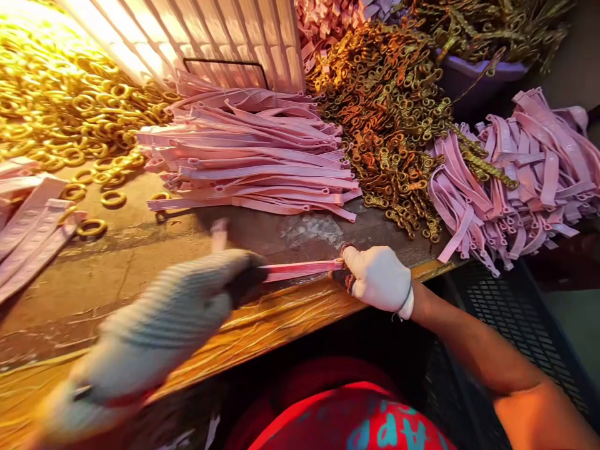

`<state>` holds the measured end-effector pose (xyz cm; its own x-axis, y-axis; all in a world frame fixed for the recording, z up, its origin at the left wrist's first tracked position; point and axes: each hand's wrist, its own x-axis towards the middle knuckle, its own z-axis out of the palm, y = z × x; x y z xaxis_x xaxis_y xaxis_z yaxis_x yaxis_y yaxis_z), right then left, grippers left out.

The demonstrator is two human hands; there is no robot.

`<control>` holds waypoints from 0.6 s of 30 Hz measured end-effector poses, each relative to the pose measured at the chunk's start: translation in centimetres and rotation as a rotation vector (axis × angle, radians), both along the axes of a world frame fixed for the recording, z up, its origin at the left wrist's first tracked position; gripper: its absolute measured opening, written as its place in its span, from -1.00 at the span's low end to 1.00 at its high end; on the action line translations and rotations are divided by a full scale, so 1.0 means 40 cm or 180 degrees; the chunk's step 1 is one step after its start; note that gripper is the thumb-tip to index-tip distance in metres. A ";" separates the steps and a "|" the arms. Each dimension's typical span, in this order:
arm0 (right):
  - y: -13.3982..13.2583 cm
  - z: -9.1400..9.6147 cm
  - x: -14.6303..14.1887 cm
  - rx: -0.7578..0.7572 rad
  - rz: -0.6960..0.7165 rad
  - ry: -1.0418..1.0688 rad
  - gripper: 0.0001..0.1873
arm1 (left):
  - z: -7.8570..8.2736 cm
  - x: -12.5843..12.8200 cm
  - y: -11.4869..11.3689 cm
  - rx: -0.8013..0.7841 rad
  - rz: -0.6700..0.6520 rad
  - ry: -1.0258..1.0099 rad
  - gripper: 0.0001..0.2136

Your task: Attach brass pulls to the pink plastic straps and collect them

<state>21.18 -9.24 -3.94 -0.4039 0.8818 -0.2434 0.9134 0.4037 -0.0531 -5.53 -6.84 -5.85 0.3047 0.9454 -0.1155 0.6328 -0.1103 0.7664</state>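
Observation:
Both hands wear pale knit gloves and hold one pink strap (300,269) stretched level over the front edge of the worktable (140,262). My left hand (187,319), blurred by motion, pinches the strap's left end. My right hand (377,277) is closed round its right end. Behind the strap lies a flat stack of pink straps (257,162).
A heap of gold rings (60,106) covers the table's far left, with loose rings (100,199) nearer. A mound of brass clasps (389,112) sits at the centre back. More pink straps (520,175) pile up at the right, a few others (28,219) at the left edge. A white slatted crate (201,37) stands behind.

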 end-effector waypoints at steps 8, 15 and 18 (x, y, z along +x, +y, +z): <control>0.093 -0.014 0.116 0.0964 -0.0376 0.0259 -0.71 | 0.012 0.001 -0.034 -0.0920 0.1318 -0.0386 -0.65; 0.232 -0.073 0.124 0.1107 -0.0956 -0.1023 -0.78 | -0.009 0.132 -0.030 -0.3123 0.0790 -0.3303 -0.34; 0.231 -0.077 0.125 0.1272 -0.0845 -0.1067 -0.77 | 0.002 0.137 -0.032 -0.3154 0.0657 -0.3418 -0.51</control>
